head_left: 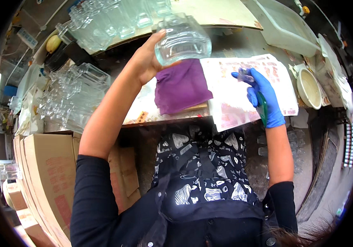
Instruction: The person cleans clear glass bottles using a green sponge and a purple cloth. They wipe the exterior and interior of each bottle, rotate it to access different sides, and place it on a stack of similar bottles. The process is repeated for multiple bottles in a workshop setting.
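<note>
**Glass jar (183,41) at far edge of purple cloth (183,87)**

Your left hand (148,59) grips it. Your gloved right hand (267,94) clasps a green object (262,108) over printed sheets (234,101), which overhang the near edge of the table (236,43) and give room toward the bowl (308,87).

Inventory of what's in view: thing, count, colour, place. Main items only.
Glass vessel: one, clear, in left hand
Cloth: one, purple, table centre
Printed sheets: several, white-pink, right of cloth
Small object: one, purplish, at gloved fingertips
Green item: one, green, in right hand
Glass bottles: many, clear, upper left
Bin: one, translucent, upper right
Bowl: one, off-white, right
Cardboard boxes: several, brown, lower left
Left hand: one, bare
Right hand: one, blue-gloved
</note>
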`<state>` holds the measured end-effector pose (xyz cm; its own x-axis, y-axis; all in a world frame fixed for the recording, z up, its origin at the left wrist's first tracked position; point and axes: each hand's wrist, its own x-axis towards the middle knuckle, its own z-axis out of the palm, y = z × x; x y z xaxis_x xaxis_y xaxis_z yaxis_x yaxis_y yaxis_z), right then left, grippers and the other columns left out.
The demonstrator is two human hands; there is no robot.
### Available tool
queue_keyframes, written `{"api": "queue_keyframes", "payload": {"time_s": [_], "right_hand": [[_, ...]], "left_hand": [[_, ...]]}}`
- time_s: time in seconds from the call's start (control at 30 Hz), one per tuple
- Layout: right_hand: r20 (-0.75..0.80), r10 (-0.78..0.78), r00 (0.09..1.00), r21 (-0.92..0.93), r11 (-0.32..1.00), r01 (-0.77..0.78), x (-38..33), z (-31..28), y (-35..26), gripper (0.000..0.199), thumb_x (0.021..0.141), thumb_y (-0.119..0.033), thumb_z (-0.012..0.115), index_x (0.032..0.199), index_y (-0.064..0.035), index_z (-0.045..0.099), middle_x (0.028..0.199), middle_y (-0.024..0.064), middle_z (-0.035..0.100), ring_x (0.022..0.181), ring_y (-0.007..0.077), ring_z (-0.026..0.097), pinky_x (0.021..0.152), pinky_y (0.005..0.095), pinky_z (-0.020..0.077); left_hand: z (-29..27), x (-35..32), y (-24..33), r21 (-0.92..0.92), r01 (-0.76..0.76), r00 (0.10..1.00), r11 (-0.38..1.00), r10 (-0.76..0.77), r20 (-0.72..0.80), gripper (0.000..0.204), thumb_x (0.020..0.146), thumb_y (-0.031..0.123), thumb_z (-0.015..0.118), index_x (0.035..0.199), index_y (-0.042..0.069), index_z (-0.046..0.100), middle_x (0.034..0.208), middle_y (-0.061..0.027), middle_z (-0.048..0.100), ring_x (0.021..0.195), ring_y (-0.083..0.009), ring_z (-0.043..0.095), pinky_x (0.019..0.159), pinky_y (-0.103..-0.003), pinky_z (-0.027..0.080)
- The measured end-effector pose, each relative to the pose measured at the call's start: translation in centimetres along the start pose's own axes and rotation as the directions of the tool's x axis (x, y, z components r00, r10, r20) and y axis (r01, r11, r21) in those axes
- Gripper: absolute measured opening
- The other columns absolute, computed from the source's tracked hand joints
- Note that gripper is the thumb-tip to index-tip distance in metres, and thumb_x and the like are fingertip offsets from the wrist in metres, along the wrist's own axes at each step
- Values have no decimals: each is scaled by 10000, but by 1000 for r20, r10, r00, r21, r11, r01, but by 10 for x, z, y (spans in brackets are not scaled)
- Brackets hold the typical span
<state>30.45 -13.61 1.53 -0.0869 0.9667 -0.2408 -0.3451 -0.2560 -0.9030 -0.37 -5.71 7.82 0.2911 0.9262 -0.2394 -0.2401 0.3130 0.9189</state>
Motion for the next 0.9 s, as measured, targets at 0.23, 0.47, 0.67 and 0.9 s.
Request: {"api": "queue_keyframes", "payload": {"time_s": [0.23,0.47,0.67,0.9], "right_hand": [[377,89,922,181,969,-168,20,18,-19,619,985,-500,404,1401,-43,409,1237,250,577,339,44,344,349,168,328],[298,10,954,-99,995,21,49,55,-46,578,970,-462,456,1395,-70,445,1270,154,578,374,31,348,365,168,336],[612,-376,696,-553,426,717,109,98,-57,481,967,-319,521,1390,-100,454,1364,56,534,696,137,635,578,242,515],[795,-176,581,-607,-231,760,107,113,-34,441,873,-367,639,1304,-384,546,1502,52,360,818,262,692,673,337,565]], "left_hand": [[-35,14,-98,248,-214,949,945,261,-178,548,913,440,594,1179,-27,484,1029,-101,541,982,-155,532,863,-318,495],[-38,22,-99,532,-266,916,804,382,-119,714,910,468,577,1327,-75,374,1173,-189,542,1088,-241,541,956,-341,425],[-39,17,-73,504,-78,981,860,155,-113,559,963,351,541,1366,-9,397,1160,-107,579,1077,-154,544,942,-288,416],[-60,40,-69,129,-132,987,983,142,-70,528,986,391,479,1370,33,419,1228,-91,569,1135,-172,546,964,-300,406]]}}
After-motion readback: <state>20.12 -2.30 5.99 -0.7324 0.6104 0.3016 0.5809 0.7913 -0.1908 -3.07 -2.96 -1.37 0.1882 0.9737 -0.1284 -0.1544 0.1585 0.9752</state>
